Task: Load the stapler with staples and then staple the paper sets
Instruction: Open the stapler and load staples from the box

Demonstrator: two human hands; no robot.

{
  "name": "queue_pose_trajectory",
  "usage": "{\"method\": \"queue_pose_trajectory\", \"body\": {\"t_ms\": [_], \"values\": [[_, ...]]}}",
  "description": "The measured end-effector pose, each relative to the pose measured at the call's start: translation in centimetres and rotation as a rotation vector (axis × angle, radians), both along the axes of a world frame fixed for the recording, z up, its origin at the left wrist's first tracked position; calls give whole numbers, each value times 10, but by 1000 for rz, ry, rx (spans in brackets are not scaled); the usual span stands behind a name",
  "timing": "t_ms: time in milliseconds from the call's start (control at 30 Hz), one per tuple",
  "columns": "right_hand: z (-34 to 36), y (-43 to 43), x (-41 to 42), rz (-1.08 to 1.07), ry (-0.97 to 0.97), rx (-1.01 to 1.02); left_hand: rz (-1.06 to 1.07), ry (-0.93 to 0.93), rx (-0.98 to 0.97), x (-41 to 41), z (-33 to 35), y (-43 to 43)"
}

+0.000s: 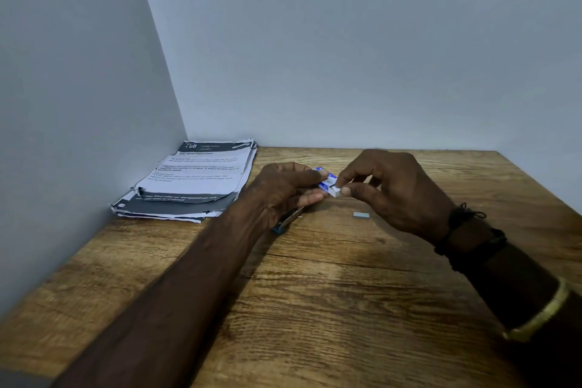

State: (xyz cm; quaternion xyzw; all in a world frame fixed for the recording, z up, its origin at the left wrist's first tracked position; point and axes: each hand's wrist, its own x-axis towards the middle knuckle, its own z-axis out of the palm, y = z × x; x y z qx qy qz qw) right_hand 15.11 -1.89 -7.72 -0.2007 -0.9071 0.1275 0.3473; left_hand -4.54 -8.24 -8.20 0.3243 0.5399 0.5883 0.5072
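Observation:
My left hand (283, 186) holds a small blue and white staple box (326, 181) just above the wooden table. My right hand (393, 189) pinches the white inner end of that box (336, 190) between thumb and forefinger. The stapler (288, 220), metal with a blue end, lies on the table under my left hand, mostly hidden by it. A short strip of staples (360, 215) lies loose on the table below my right hand. The stack of printed paper sets (192, 179) rests in the back left corner.
The wooden table (315, 293) meets a grey wall at the back and another on the left. The paper stack has torn, curled edges. My right wrist wears dark bands and a gold bangle (541, 315).

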Motion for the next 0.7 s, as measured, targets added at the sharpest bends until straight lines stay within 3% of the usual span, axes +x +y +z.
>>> {"method": "queue_pose_trajectory", "body": {"t_ms": [600,700], "values": [[-1,-6,-7,-93,129,76,-76,-2,90,8,-4,2],[2,-6,-6,-88,176,-59,-93,-10,107,11,-5,2]]}}
